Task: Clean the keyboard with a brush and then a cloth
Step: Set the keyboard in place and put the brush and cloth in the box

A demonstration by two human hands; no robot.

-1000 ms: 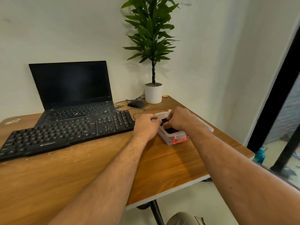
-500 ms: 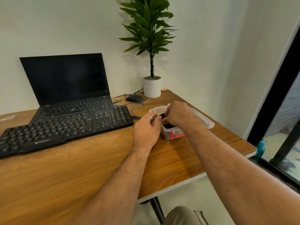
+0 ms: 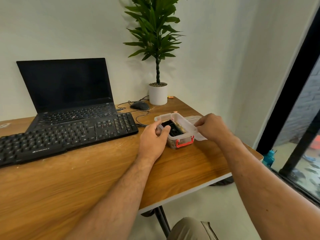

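Note:
A black external keyboard (image 3: 65, 135) lies on the wooden desk (image 3: 86, 179) in front of an open laptop (image 3: 69, 94). To its right stands a small clear plastic box (image 3: 183, 125) with a red latch (image 3: 184, 143). A black object (image 3: 173, 129) lies inside the box. My left hand (image 3: 153, 141) holds the box's left side, thumb and fingers at the black object. My right hand (image 3: 211, 127) pinches the clear lid (image 3: 199, 134), which lies off to the right of the box. No brush bristles or cloth are plainly visible.
A black mouse (image 3: 139, 106) with its cable and a white pot (image 3: 158, 94) with a green plant stand at the desk's back. The desk's right edge (image 3: 242, 170) is close to the box. A black window frame (image 3: 285, 101) stands on the right.
The lid has come off the box and moved right in my right hand. The black object inside is now exposed, and my left hand has shifted onto the box's left side.

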